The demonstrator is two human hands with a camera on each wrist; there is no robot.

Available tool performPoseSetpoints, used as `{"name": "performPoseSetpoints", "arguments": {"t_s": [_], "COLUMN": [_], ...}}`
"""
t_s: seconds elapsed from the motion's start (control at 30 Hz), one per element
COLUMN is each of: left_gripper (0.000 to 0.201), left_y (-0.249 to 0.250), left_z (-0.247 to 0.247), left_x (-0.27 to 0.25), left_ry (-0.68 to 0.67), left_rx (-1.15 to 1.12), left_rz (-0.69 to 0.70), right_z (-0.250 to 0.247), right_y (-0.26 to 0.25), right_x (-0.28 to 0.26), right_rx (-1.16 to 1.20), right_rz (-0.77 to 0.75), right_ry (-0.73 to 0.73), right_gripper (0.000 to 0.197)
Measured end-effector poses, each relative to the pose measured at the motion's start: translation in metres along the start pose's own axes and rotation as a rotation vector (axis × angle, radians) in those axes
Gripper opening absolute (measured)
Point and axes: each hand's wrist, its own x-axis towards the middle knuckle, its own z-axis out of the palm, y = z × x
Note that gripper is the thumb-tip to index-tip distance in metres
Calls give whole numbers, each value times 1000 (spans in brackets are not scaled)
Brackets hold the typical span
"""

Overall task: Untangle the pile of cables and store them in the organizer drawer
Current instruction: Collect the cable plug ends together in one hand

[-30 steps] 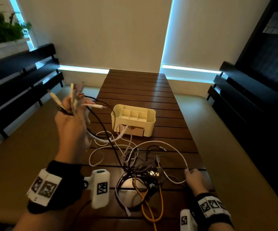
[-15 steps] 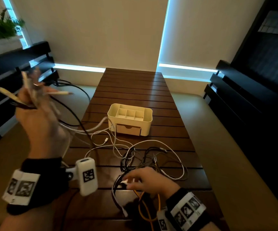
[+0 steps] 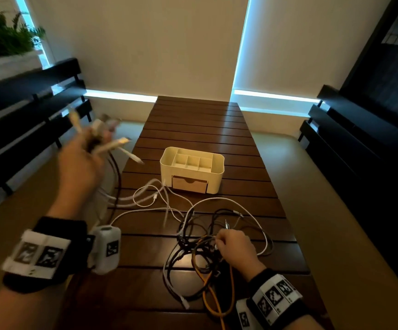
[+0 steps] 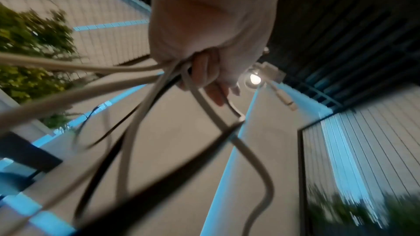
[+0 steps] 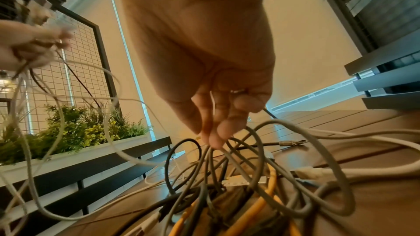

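Observation:
A tangled pile of cables (image 3: 202,256) in black, grey, white and orange lies on the near part of the wooden table (image 3: 198,129). My right hand (image 3: 234,244) sits on the pile, its fingertips (image 5: 214,139) pinching thin grey cables (image 5: 240,164). My left hand (image 3: 83,158) is raised left of the table and grips a bunch of white and black cable ends (image 3: 107,144); the cables (image 4: 141,96) trail down from my fist (image 4: 204,71) to the table. The cream organizer (image 3: 192,172) stands mid-table, its small wooden drawer (image 3: 189,184) pushed in.
Dark slatted benches run along the left (image 3: 26,110) and right (image 3: 360,144) sides. A planter with green plants (image 3: 0,44) sits at the far left. The far half of the table beyond the organizer holds nothing. An orange cable (image 3: 217,303) runs off the near edge.
My left hand swung out to the left with the cable ends, then came back nearer the table. My right hand moved from the pile's right edge onto its middle.

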Motion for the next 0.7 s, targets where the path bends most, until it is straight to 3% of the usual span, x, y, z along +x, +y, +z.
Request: {"name": "performPoseSetpoints", "arguments": {"t_s": [0.07,0.1,0.2,0.27,0.33,0.37,0.43,0.6,0.7], "left_gripper": [28,26,28,23,18,19,24,9,17], "left_y": [8,-2,-31,-32,-36,-34,-35,-34,-28], "left_z": [30,39,56,64,65,62,54,26,13], "left_x": [-37,-42,-50,-63,-70,-71,-70,-63,-57], "left_ry": [-148,-257,-488,-582,-605,-588,-494,-176,4], "left_rx": [272,376,592,711,709,698,640,452,305], "left_rz": [-47,-152,-284,-291,-332,-344,-312,-330,-395], "right_z": [1,1,6,14,24,28,33,18,11], "right_y": [-5,-7,-13,-12,-2,5,21,62,83], "right_x": [1,1,2,4,6,7,10,12,8], "right_rx": [48,55,-37,-174,-321,-379,-411,-288,-186], "right_rz": [18,9,-121,-230,-230,-201,-128,122,247], "right_ry": [118,171,240,108,-133,-221,-263,-143,-103], "right_gripper": [19,18,21,40,70,80,80,58,54]}}
